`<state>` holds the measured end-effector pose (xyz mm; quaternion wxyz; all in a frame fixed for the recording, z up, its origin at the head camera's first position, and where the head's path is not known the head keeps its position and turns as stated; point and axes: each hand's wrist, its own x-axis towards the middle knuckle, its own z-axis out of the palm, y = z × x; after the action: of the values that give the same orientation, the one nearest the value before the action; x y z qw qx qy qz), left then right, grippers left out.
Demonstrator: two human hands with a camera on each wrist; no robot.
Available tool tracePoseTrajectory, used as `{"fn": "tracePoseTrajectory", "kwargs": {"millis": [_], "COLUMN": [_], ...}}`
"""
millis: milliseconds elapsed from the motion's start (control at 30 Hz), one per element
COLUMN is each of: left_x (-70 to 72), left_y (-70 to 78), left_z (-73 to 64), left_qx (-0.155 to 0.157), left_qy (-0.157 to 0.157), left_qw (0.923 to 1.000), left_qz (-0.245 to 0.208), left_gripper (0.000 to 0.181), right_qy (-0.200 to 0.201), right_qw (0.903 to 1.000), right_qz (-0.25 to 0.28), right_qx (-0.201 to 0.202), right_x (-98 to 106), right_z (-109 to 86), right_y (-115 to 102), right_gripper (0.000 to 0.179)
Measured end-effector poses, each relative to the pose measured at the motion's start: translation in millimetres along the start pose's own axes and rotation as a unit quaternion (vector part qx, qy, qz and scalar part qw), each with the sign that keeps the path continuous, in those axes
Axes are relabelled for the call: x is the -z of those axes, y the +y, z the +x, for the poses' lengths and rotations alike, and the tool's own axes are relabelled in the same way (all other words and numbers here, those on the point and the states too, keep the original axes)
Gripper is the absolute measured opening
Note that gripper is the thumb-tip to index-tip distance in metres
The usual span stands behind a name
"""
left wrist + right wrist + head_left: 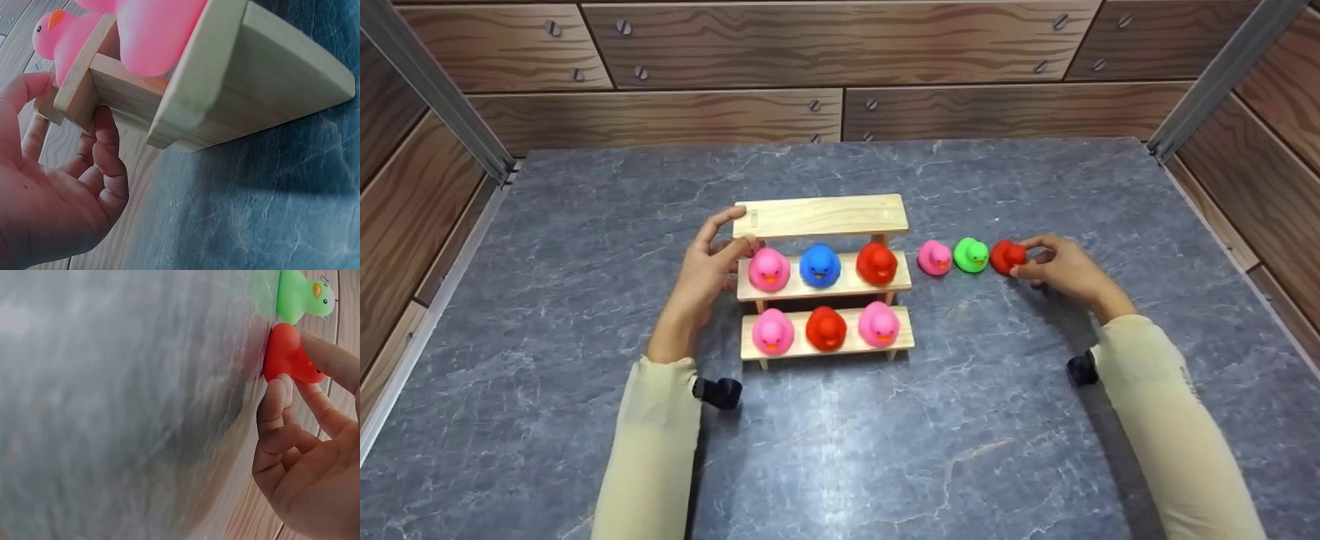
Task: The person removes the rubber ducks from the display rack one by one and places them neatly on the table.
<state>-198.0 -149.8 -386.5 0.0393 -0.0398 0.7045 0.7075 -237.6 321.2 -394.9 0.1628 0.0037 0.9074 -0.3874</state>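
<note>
A three-tier wooden stand (821, 217) stands in the middle of the table. Its middle step carries a pink duck (769, 270), a blue duck (820, 266) and a red duck (877, 264); its lowest carries two pink ducks and a red one between them. My left hand (701, 274) holds the stand's left end, fingers and thumb at the top and middle boards. To the right, my right hand (1069, 270) pinches a red rubber duck (281, 351) between thumb and fingers, low at the tabletop. Beside it sit a green duck (970, 256) and a pink duck (934, 258).
The grey marbled tabletop (840, 450) spreads around the stand. Wood-patterned panels (840, 45) wall off the back and both sides, with metal posts (1222, 82) at the back corners. A black wrist camera (720, 392) juts from the left sleeve.
</note>
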Motion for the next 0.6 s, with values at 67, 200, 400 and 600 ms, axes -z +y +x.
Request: {"fn": "tracePoseTrajectory", "kwargs": {"millis": [67,200,400,600], "left_x": [0.2,0.3,0.6,-0.1], "left_y": [-0.4,-0.3,-0.4,0.4], "left_z": [0.2,0.2,-0.6,-1.0], "left_qx": [-0.001,-0.002,0.001,0.002], "left_qy": [-0.001,-0.005,0.000,0.001], "left_qw": [1.0000,1.0000,1.0000,1.0000], "left_qz": [-0.001,-0.002,0.005,0.006], "left_gripper": [0.049,0.049,0.049,0.050], "right_qy": [-0.001,-0.002,-0.008,0.008], "right_qw": [1.0000,1.0000,1.0000,0.9998], "right_qz": [-0.002,-0.005,-0.005,-0.014], "right_qx": [-0.001,-0.001,0.002,0.013], "right_x": [-0.3,0.3,1.7,3.8], "right_z": [0.6,0.6,1.3,-2.5], "right_y": [-0.7,-0.3,0.9,-2.2], "right_gripper": [0.061,0.061,0.065,0.063]}}
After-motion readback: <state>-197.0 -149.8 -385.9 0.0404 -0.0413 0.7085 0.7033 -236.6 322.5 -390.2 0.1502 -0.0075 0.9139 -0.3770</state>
